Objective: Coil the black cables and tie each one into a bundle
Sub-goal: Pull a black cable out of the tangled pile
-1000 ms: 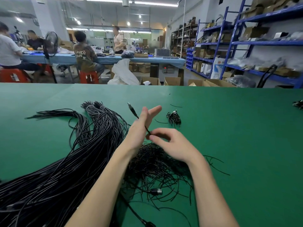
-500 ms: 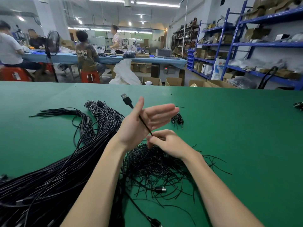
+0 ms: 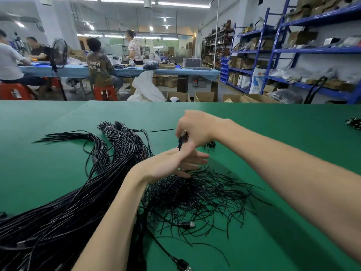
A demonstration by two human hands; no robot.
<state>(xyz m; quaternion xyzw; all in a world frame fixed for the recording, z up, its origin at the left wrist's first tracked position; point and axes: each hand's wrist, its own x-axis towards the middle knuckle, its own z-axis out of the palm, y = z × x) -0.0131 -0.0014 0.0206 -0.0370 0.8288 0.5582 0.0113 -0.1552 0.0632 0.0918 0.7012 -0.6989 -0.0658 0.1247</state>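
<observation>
- Nearest, at 6 o'clock, a loose plug end (image 3: pixel 183 266) trails on the green worktop (image 3: pixel 293 241).
- At 7 o'clock lies the stack of black cables (image 3: pixel 64 216); short ties (image 3: pixel 197 194) sit centre.
- The left hand (image 3: pixel 172 163), fingers straight, serves as the winding form; keep it steady.
- The right hand (image 3: pixel 195 128), grip pinched on the cable's plug (image 3: pixel 181 138), should lay even loops.
</observation>
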